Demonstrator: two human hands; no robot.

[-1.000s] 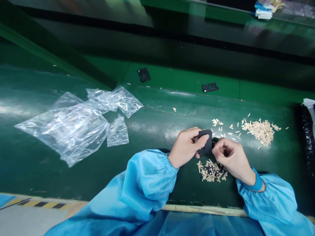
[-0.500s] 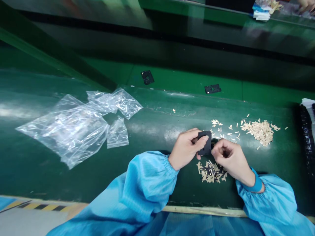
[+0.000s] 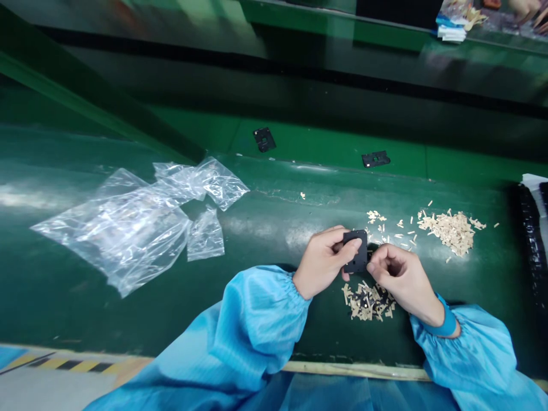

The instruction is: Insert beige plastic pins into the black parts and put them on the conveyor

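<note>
My left hand (image 3: pixel 324 257) grips a flat black plastic plate (image 3: pixel 356 260), with the thumb across its face. At the plate's right edge my right hand (image 3: pixel 396 273) is closed in a pinch, and whatever sits between its fingertips is hidden. Just below both hands lies a mixed pile of small beige and black pieces (image 3: pixel 369 302). A larger heap of beige strips (image 3: pixel 454 233) is to the right, with loose strips scattered between it and my hands.
Clear plastic bags (image 3: pixel 132 228) lie on the green bench (image 3: pixel 265 319) at left. Toward the back are two black plates, one left (image 3: pixel 264 140) and one right (image 3: pixel 375 159). A black container (image 3: pixel 535 245) stands at far right. Another person's hand (image 3: pixel 524 10) shows at top right.
The view has shifted slightly, so the back plates appear a little lower and further right. My hands hold nearly the same pose around the black plate.
</note>
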